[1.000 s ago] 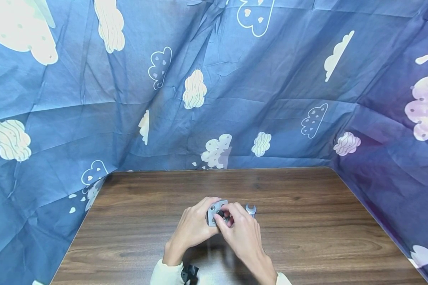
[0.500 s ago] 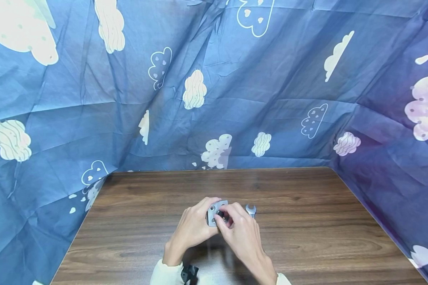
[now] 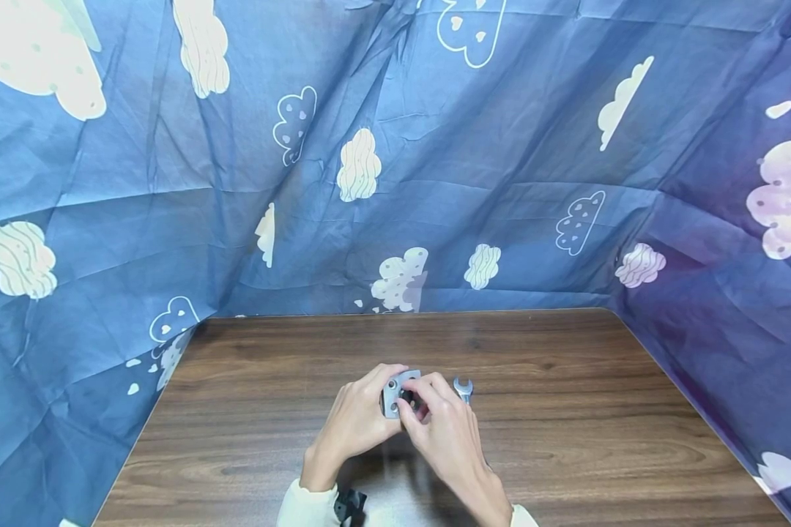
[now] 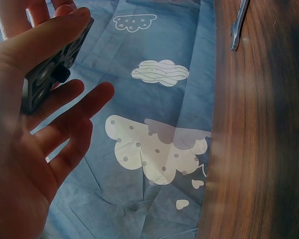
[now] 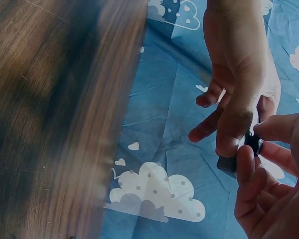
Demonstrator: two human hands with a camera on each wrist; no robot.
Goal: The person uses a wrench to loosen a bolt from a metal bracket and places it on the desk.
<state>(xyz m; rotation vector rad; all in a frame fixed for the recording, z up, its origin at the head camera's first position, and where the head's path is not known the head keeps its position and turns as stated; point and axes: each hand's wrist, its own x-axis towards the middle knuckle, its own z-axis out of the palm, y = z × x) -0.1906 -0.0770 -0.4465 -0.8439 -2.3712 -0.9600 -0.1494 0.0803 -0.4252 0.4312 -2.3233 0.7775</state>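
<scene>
We see the left hand [image 3: 356,423] clamped on a flat grey metal block [image 3: 395,391] with round holes, above the wood-grain bench [image 3: 567,439]. The right hand [image 3: 444,432] pinches a small black knob [image 5: 253,143] on its face. A steel wrench [image 3: 463,389] lies just beside.

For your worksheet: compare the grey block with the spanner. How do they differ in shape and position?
The grey block is squarish with round holes; the spanner is slim with a forked end. The block is held above the table by the left hand; the spanner lies untouched on the table. Both look like grey metal.
</scene>
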